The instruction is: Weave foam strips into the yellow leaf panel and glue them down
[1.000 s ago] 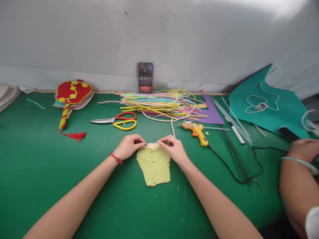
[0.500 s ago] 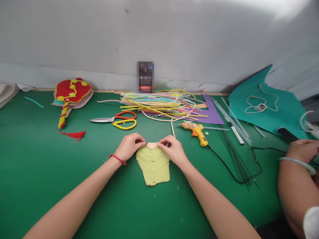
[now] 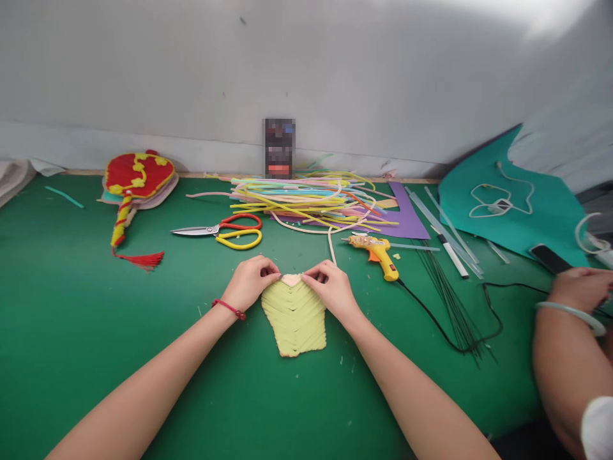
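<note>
A flat pale-yellow piece [image 3: 294, 319], built from slanting fuzzy strips that meet in a V down its middle, lies on the green table. A small pale-pink patch [image 3: 291, 280] shows at its top edge. My left hand [image 3: 249, 281] pinches the upper left corner between thumb and forefinger. At the upper right corner my right hand [image 3: 332, 286] does the same, its fingers curled. A pale-pink strip [image 3: 332, 246] runs from behind my right hand toward the pile of fuzzy strips [image 3: 306, 198]. What lies under my fingertips is hidden.
Scissors [image 3: 225, 231] lie partly spread beyond my left hand. A yellow glue gun [image 3: 378, 252] with a black cord sits to the right, near thin dark wires [image 3: 447, 300] and a marker [image 3: 454, 255]. A red fan-shaped piece [image 3: 138, 176] rests far left. Another person's hand [image 3: 582, 289] holds a phone.
Almost nothing differs. Both hands keep their pinch at the top edge of the yellow piece, with a slight shift of the fingertips and of the whole view.
</note>
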The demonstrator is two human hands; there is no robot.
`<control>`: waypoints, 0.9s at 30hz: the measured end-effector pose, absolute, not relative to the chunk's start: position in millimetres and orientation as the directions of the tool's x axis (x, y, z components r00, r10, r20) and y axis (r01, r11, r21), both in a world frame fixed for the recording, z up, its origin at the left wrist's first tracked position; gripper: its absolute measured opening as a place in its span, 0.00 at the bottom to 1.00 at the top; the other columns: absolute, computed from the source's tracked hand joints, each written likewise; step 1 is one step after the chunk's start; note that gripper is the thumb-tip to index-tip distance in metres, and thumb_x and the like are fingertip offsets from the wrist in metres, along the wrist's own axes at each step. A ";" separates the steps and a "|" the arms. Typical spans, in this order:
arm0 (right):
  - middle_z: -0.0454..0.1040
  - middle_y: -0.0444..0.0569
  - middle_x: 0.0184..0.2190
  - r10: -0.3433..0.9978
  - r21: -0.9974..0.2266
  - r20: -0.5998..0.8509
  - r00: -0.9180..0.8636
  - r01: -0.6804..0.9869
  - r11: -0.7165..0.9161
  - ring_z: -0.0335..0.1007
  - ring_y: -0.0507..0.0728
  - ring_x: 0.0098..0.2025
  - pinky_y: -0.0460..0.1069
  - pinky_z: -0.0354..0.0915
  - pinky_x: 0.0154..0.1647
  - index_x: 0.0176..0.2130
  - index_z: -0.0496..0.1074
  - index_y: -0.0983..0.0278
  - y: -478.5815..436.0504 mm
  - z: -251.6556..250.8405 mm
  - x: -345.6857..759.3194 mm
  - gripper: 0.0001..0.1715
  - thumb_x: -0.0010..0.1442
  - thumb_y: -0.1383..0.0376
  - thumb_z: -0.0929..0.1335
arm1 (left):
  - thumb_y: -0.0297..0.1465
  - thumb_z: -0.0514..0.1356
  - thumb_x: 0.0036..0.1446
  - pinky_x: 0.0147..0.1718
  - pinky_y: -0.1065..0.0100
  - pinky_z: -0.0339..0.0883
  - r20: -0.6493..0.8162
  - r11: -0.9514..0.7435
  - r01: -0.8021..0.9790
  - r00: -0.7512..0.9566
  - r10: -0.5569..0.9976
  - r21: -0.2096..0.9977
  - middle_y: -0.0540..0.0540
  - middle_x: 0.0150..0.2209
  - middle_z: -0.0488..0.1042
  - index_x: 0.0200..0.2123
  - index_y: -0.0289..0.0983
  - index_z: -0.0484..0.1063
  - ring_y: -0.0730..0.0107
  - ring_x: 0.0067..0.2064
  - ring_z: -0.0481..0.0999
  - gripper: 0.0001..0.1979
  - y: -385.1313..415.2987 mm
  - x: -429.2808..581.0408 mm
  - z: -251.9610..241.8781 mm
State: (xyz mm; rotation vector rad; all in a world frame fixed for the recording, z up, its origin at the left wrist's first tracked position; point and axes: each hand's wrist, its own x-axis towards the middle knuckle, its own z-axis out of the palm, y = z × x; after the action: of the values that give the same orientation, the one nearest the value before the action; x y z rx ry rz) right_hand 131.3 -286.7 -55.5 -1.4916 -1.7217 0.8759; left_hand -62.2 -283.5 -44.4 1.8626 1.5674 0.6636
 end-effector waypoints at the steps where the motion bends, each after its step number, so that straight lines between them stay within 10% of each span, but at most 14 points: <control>1: 0.68 0.44 0.26 0.992 -0.840 0.069 -0.103 0.531 0.114 0.61 0.51 0.25 0.48 0.60 0.29 0.26 0.74 0.63 -286.9 -55.1 131.0 0.03 0.49 0.65 0.69 | 0.32 0.58 0.50 0.30 0.69 0.62 -0.008 -0.115 0.685 0.174 0.985 0.719 0.49 0.28 0.72 0.26 0.37 0.72 0.69 0.31 0.70 0.05 -282.9 -62.6 -44.9; 6: 0.68 0.44 0.26 0.992 -0.834 0.074 -0.101 0.540 0.117 0.61 0.51 0.25 0.48 0.60 0.29 0.26 0.74 0.62 -287.6 -54.3 130.3 0.04 0.50 0.65 0.69 | 0.33 0.52 0.57 0.37 0.67 0.65 0.077 -0.174 0.744 0.164 0.983 0.645 0.46 0.33 0.74 0.31 0.37 0.73 0.66 0.36 0.72 0.11 -287.8 -61.8 -39.2; 15: 0.68 0.44 0.26 0.990 -0.828 0.093 -0.108 0.544 0.137 0.62 0.51 0.25 0.48 0.61 0.30 0.27 0.74 0.62 -286.8 -57.0 131.1 0.04 0.51 0.65 0.68 | 0.42 0.50 0.59 0.54 0.51 0.56 0.214 -0.382 0.918 0.355 0.910 0.103 0.33 0.59 0.60 0.57 0.32 0.61 0.48 0.59 0.60 0.27 -366.2 -15.5 -38.5; 27: 0.68 0.45 0.26 0.989 -0.830 0.111 -0.095 0.538 0.145 0.63 0.51 0.26 0.49 0.62 0.31 0.28 0.75 0.62 -286.4 -58.9 131.9 0.06 0.52 0.64 0.67 | 0.45 0.50 0.57 0.56 0.46 0.51 0.164 -0.329 0.943 0.317 0.934 0.050 0.32 0.61 0.55 0.58 0.34 0.60 0.47 0.61 0.56 0.30 -366.9 -11.4 -48.2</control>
State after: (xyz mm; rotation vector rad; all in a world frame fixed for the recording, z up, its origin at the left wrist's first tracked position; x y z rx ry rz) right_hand 131.9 -286.4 -58.9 -1.4769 -1.7273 0.8214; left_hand -11.4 -366.9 -48.2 2.5932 1.8499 0.2603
